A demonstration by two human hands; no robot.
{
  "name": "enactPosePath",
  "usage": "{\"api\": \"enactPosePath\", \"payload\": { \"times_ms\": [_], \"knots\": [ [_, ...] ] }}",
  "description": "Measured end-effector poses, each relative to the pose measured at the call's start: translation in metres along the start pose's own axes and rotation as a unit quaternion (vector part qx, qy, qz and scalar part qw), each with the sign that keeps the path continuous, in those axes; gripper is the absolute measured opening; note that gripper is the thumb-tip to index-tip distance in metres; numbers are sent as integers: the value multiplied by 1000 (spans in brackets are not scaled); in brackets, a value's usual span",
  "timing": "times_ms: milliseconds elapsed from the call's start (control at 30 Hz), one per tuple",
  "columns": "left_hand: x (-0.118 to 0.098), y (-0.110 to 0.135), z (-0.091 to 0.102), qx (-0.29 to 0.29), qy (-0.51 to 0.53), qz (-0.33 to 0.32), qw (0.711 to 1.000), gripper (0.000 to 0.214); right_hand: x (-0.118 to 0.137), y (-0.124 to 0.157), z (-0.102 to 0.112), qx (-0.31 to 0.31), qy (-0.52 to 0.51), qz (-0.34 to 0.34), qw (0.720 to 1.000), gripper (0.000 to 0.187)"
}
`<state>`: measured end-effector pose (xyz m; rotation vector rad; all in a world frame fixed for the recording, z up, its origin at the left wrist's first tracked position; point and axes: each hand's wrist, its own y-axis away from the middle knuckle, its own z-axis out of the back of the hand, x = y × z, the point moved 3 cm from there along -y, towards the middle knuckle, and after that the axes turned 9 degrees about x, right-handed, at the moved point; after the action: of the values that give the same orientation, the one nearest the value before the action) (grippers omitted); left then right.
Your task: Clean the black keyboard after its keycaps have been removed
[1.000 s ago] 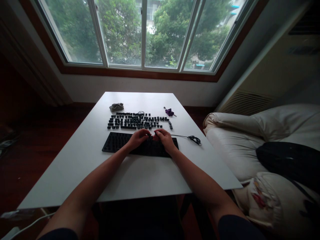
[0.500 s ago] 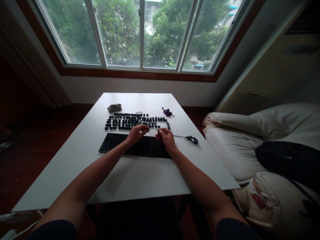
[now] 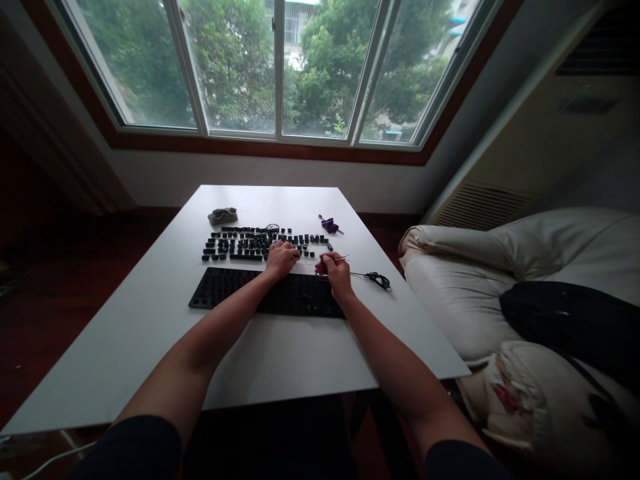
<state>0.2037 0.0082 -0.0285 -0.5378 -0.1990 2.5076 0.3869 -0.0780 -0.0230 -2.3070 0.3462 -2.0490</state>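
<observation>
My left hand reaches over the far edge of a black keyboard, at the right part of the loose black keycaps. Its fingers are closed at a small black keycap. Just right of it, my right hand is closed around a thin tool, whose slim end sticks out to the right above the knuckles. A dark piece shows at that hand's fingertips, too small to name. Both wrists hang above the keyboard, which has bare rows on its left.
A white table carries everything. Behind the keycaps lie a grey crumpled cloth and a purple item. A coiled black cable lies to the right. Beyond the table's right edge stands a pale sofa.
My left hand has moved forward and right, over the keycaps. The right hand stays near its place, turned slightly, with the thin tool in it. The view has shifted a little.
</observation>
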Motion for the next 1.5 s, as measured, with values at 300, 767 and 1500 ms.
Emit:
{"api": "enactPosePath", "payload": {
  "times_ms": [300, 767, 1500],
  "knots": [
    [5, -5, -2, 10, 0, 25, 1000, 16, -5, 0, -3, 5, 10, -21, 1000, 30],
    [13, 1, -2, 18, -15, 27, 999, 23, -8, -1, -4, 11, 12, -30, 999, 31],
    [0, 82, 34, 65, 78, -104, 989, 29, -15, -3, -6, 40, 47, -18, 998, 36]
  ]
}}
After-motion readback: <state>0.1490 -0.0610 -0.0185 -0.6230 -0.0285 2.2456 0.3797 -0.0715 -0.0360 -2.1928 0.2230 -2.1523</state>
